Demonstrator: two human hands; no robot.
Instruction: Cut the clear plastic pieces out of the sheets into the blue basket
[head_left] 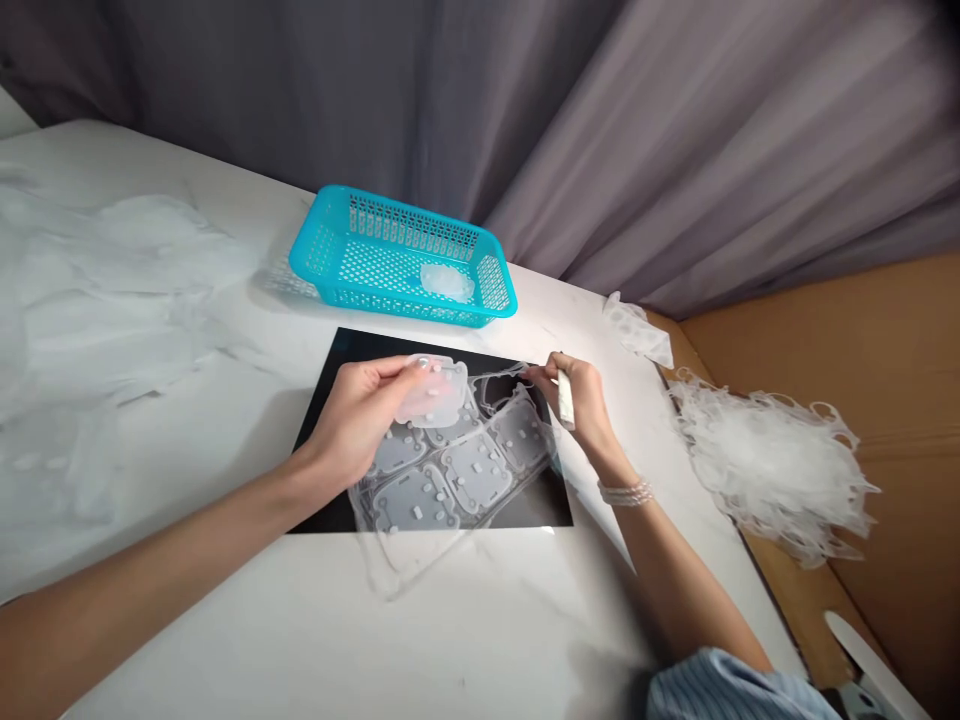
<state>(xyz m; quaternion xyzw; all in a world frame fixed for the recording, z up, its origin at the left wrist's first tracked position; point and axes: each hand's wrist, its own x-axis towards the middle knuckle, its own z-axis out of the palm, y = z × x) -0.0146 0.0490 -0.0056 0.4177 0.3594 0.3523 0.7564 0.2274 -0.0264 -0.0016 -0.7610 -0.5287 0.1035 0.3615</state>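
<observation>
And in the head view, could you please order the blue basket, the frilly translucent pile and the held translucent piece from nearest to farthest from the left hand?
From the left hand:
1. Translucent piece: held in its fingers.
2. Blue basket: beyond the hand, toward the curtain.
3. Frilly translucent pile: far right, past the right hand.

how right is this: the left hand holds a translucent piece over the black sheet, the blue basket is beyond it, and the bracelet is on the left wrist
The wrist is wrong: the head view shows the bracelet below the right hand. The left hand does hold a translucent piece over the black sheet, the blue basket beyond.
</observation>
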